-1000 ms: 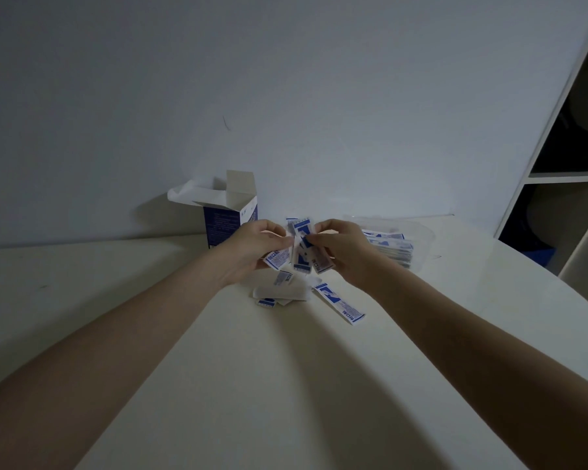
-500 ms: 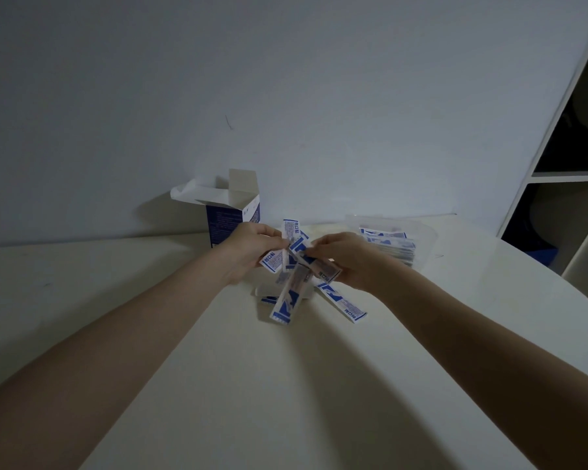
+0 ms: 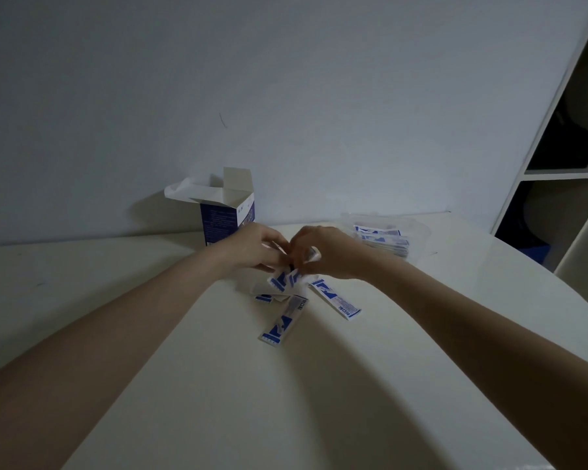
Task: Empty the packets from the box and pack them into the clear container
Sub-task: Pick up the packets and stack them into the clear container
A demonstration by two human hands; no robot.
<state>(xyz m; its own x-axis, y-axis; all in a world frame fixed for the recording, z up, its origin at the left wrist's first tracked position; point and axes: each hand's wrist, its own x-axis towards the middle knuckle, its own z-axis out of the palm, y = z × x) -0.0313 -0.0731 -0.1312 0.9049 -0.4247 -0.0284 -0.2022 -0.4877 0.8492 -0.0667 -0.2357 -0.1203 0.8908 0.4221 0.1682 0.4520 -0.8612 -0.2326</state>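
Over the middle of the white table, my left hand (image 3: 255,249) and my right hand (image 3: 323,254) meet, blurred, both curled around a small bunch of blue-and-white packets (image 3: 286,279) that hangs down between them. Two loose packets lie flat on the table below: one (image 3: 282,322) pointing toward me, another (image 3: 335,298) to its right. The open blue-and-white box (image 3: 226,218) stands behind my left hand, flaps up. The clear container (image 3: 418,232) sits behind my right hand with several packets (image 3: 382,237) stacked inside.
The table (image 3: 252,385) runs back to a plain wall. A white shelf unit (image 3: 564,171) with dark compartments stands at the right. More packet ends (image 3: 263,297) poke out under the hands.
Both hands dropped lower and closed together over the bunch. A packet that hung from the bunch now lies flat on the table, pointing toward me.
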